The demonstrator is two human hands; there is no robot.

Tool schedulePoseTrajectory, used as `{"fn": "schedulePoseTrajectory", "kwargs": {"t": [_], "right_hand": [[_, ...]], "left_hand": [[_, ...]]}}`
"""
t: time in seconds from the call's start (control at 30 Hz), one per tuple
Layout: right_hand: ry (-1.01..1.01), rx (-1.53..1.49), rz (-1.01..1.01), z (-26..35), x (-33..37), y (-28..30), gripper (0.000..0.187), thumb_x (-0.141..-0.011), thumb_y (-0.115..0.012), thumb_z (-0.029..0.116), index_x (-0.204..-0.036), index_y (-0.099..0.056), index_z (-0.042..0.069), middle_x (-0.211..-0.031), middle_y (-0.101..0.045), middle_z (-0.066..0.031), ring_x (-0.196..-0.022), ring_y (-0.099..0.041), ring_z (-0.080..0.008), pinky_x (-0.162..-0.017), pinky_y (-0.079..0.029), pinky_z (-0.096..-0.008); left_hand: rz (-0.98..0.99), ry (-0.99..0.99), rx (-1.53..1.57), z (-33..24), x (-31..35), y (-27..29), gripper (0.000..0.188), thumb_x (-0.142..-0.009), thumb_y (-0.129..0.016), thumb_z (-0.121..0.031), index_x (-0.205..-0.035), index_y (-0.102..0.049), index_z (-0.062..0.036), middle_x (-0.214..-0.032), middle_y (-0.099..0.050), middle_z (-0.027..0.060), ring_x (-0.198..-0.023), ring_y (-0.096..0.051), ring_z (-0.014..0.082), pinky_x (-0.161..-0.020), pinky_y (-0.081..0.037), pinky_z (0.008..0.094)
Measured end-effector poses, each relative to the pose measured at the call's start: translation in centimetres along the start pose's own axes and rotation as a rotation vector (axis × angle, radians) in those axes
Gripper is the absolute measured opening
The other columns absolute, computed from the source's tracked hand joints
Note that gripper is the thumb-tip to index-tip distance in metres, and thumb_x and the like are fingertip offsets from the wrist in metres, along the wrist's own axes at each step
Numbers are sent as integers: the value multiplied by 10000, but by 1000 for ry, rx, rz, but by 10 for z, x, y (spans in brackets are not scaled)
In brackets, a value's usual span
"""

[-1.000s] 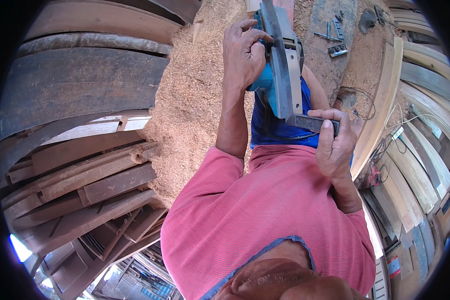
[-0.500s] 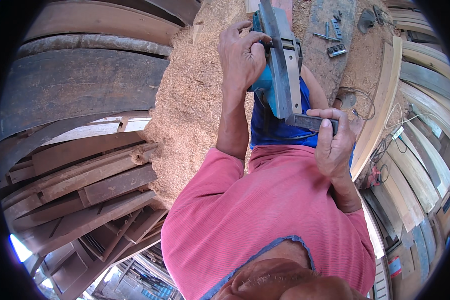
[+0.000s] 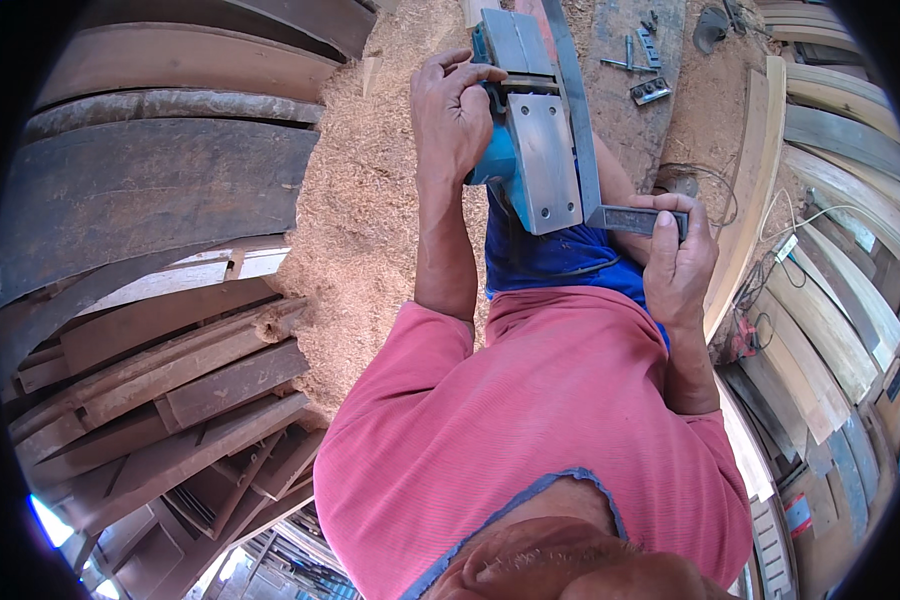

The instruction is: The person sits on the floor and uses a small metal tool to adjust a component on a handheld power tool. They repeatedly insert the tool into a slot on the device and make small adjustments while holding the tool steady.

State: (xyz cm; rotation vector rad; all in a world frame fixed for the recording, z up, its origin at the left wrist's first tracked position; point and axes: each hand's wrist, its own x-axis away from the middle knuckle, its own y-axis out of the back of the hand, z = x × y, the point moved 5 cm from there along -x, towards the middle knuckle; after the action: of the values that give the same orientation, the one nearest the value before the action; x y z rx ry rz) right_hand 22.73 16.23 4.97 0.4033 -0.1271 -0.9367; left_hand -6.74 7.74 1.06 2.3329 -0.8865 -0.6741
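An electric planer [image 3: 545, 160] with a blue-green body lies sole up over my lap, its two flat metal sole plates facing me. My left hand [image 3: 452, 118] grips its left side, with thumb and fingers closed near the gap between the plates. My right hand [image 3: 685, 262] pinches the dark stock of a try square [image 3: 625, 218] between thumb and fingers. The square's long metal blade runs along the planer's right edge, away from me. Whether the blade touches the planer, I cannot tell.
On a worn board [image 3: 620, 130] ahead lie a small T-shaped tool [image 3: 629, 62] and a metal block [image 3: 650, 91]. Wood shavings [image 3: 355, 190] cover the ground. Dark timber [image 3: 160, 180] is stacked at left; pale planks [image 3: 830, 320] and a cable [image 3: 735, 195] are at right.
The square's blade has moved from across the sole to the planer's right edge, baring the plates. My right hand has shifted right with it; the planer and my left hand sit slightly further left.
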Motion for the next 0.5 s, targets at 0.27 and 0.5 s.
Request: {"fn": "schedulePoseTrajectory", "kwargs": {"t": [0.27, 0.5], "right_hand": [[51, 134, 80, -4, 3, -1, 190, -1137, -502, 92, -1206, -642, -17, -1068, -822, -125, -724, -721, -183, -667, -561, -340], [57, 157, 91, -5, 4, 0, 179, -1131, -503, 89, -1190, -641, -8, -1029, -820, -121, -655, -688, -190, -643, -544, -353]], "left_hand": [[14, 18, 12, 0, -1, 0, 435, -897, -477, -130, -1072, -872, -71, -1396, -674, 254, -1369, -608, 369, -1177, -477, 491], [11, 8, -1, 2, -1, 0, 432, -888, -482, -120, -1071, -870, -67, -1401, -675, 248, -1373, -609, 366, -1175, -483, 493]]}}
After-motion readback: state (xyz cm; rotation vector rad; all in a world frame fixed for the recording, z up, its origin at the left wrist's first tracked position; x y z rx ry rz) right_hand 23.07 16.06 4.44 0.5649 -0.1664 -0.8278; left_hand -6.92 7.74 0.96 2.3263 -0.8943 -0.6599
